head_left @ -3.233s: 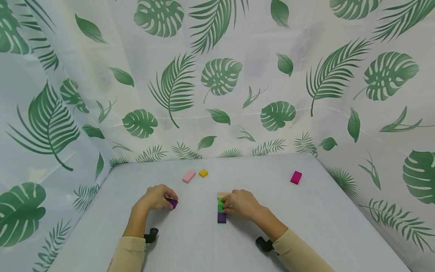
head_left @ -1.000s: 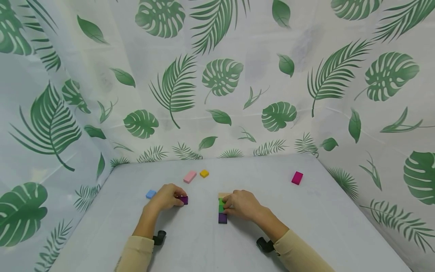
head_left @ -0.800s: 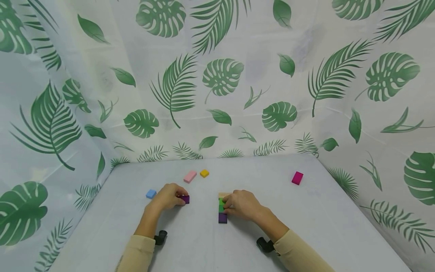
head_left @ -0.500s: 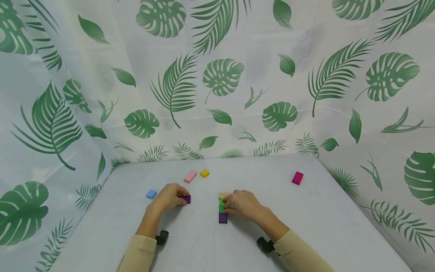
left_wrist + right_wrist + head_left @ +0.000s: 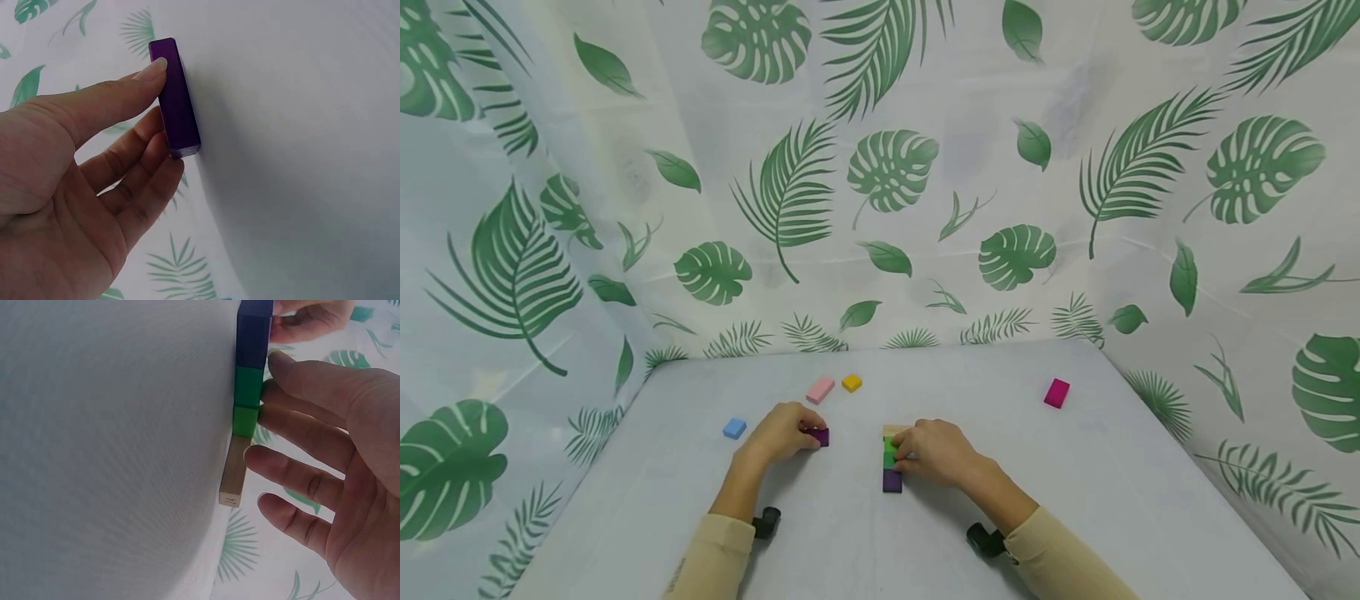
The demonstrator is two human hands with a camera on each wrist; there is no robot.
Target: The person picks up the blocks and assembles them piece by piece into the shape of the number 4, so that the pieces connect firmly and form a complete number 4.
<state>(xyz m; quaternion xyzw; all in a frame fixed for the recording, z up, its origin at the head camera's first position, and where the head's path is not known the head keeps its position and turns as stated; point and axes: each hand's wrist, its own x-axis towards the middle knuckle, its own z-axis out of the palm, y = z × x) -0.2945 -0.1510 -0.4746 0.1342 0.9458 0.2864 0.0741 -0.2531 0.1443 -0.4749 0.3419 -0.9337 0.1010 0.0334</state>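
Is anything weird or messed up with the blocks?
Nothing I can see looks broken. But the magenta block sits by itself at the back right of the table, while the pink block, yellow block and blue block all lie left of the block row.

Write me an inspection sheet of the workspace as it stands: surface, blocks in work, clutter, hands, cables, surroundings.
Surface: pale tabletop, no spill seen.
Blocks in work: purple block, held apart from a row of indigo block, green block, light-green block and wooden block.
Clutter: blue block, pink block, yellow block and magenta block lying loose.
Hands: left hand pinches the purple block; right hand touches the row.
Cables: nothing seen.
Surroundings: leaf-print sheeting behind and at both sides.
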